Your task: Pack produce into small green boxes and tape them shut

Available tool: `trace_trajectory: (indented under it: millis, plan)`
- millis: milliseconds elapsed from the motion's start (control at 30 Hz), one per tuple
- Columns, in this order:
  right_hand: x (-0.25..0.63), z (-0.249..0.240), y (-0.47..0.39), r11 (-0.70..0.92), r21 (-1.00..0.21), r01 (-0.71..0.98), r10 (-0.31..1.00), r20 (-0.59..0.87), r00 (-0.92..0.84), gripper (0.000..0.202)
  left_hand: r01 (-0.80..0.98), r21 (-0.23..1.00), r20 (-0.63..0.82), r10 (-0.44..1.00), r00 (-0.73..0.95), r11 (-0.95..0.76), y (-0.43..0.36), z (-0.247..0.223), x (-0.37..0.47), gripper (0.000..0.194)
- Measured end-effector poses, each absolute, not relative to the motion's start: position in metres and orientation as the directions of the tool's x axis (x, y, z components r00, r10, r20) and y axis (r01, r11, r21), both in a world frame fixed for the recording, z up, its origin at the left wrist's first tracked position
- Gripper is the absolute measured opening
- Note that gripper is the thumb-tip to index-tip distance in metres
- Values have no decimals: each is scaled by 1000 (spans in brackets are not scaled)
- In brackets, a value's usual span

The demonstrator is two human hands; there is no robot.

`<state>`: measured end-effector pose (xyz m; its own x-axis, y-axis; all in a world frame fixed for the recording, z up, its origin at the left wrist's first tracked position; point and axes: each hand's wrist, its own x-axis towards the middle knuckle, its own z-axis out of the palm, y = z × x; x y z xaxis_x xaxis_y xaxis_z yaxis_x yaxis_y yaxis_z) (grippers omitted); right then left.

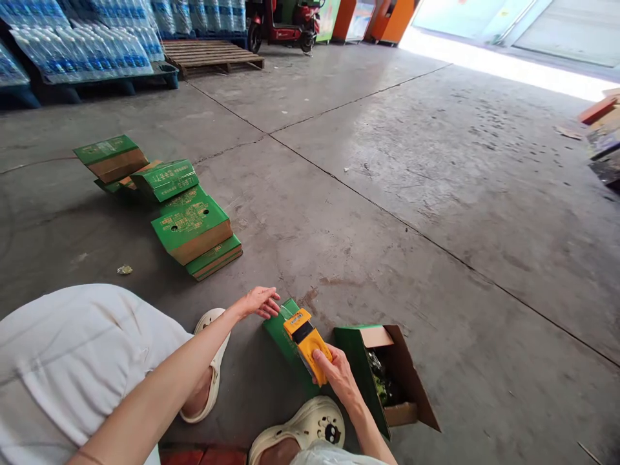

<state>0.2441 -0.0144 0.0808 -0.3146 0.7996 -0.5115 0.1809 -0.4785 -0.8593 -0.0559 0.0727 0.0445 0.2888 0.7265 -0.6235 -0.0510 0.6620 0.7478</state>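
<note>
My right hand (334,371) is closed around a yellow tape dispenser (305,336) with a dark panel on its upper side. Clear, shiny strands show by its far end. Below the dispenser lies a narrow green cardboard box (281,329), partly covered by it. My left hand (261,301) hovers just left of the dispenser, its fingers loosely stretched and apart, with nothing visible in them. To the right of my right hand, an open green carton (411,381) has raised flaps; inside are dark and green items (381,381) that I cannot make out.
Several green cartons (194,223) lie loosely stacked ahead on the left. Farther back are wrapped water bottles (92,51), a wooden pallet (208,53) and a red scooter (285,26). Cardboard (603,129) sits at the right edge. My cream clogs (310,420) flank the work area.
</note>
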Motion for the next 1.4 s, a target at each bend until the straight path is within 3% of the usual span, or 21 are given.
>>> trace_trajectory:
  millis: [100, 233, 400, 667, 867, 1067, 1400]
  plan:
    - [245, 79, -14, -470, -861, 195, 800, -509, -319, 61, 4, 660, -735, 644, 211, 751, 74, 53, -50, 86]
    - [246, 74, -13, -462, -862, 208, 800, -506, -322, 62, -32, 624, -771, 622, 137, 781, 72, 58, -46, 69]
    - [249, 67, -14, -460, -866, 198, 804, -501, -321, 61, -72, 573, -788, 572, 228, 817, 63, 62, -51, 54]
    - [252, 65, -14, -478, -862, 166, 808, -506, -302, 63, -182, 548, -732, 573, 369, 817, 50, 65, -49, 60]
    - [253, 60, -15, -488, -859, 157, 808, -512, -291, 64, -313, 408, -735, 512, 444, 858, 46, 60, -38, 53]
    - [252, 63, -15, -482, -864, 147, 812, -503, -297, 64, -353, 270, -764, 422, 488, 896, 54, 64, -36, 33]
    - [251, 65, -15, -481, -867, 131, 809, -496, -315, 63, -243, 375, -793, 445, 416, 895, 64, 65, -47, 47]
